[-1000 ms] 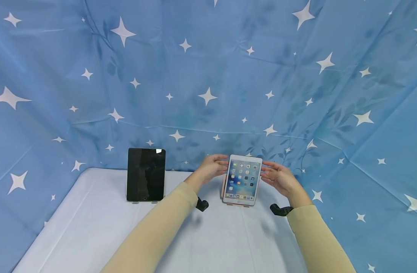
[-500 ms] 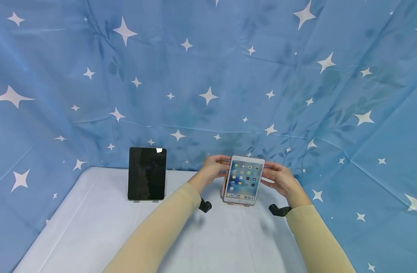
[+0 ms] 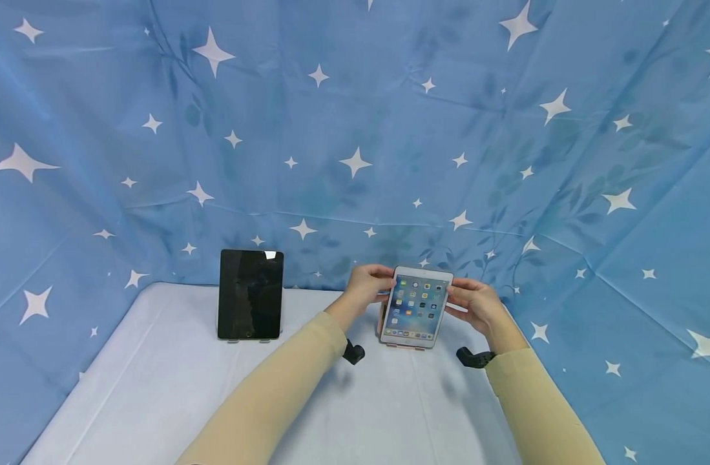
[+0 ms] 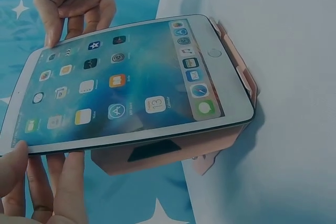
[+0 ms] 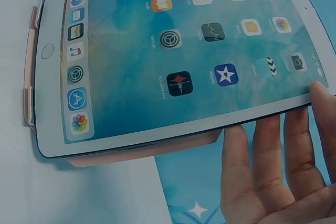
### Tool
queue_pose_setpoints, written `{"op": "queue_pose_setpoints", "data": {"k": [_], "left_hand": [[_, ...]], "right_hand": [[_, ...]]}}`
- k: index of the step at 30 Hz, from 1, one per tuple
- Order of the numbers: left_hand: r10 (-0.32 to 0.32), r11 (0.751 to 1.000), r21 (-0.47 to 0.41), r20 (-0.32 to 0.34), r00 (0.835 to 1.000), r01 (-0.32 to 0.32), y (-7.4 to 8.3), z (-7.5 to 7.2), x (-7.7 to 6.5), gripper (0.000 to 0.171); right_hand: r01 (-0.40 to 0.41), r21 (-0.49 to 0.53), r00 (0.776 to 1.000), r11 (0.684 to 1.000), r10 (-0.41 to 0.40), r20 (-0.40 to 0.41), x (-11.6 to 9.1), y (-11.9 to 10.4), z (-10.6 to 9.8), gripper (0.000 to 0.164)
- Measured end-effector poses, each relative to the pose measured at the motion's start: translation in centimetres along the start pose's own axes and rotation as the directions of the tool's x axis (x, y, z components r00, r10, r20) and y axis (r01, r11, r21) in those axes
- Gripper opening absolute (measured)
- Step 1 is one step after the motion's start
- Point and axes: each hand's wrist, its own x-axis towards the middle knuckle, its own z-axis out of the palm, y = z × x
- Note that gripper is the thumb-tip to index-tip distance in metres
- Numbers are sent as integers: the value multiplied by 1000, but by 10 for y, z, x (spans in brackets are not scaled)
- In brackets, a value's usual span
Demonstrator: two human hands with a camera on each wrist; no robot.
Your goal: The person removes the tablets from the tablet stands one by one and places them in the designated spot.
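I see the white-framed, lit-screen rectangular tablet (image 3: 415,307) at 5 o'clock in head view, propped on a pinkish metal-looking stand (image 4: 199,146); left hand (image 3: 365,288) and right hand (image 3: 478,306) fingers pinch its upper sides, probably steadying the tilt.

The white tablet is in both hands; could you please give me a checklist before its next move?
1. Left hand on the white tablet, at its left edge: ok.
2. Right hand on its right edge: ok.
3. Lower end clear of the pink stand: not ok, it sits at the stand's lip.
4. Black tablet clear of both hands: ok, it stands apart.
5. Firmness of grip: cannot tell.
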Motion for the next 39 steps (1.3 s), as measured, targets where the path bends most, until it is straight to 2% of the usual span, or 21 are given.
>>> {"op": "queue_pose_setpoints", "data": {"k": [7, 13, 20, 30, 39], "left_hand": [[-25, 1000, 3, -32, 999, 25, 6, 4, -5, 15], [-28, 1000, -5, -29, 999, 28, 10, 5, -9, 16], [-15, 1000, -3, -24, 1000, 15, 14, 3, -13, 16], [-40, 999, -2, 3, 999, 40, 12, -4, -15, 18], [-63, 998, -29, 23, 998, 63, 8, -9, -18, 20]], "right_hand": [[6, -13, 1000, 1000, -6, 4, -4, -2, -1, 10], [13, 0, 1000, 1000, -13, 8, -9, -6, -2, 14], [23, 5, 1000, 1000, -23, 1, -11, -7, 0, 12], [21, 4, 1000, 1000, -21, 13, -15, -2, 2, 14], [33, -26, 999, 999, -33, 7, -20, 3, 5, 8]]}}
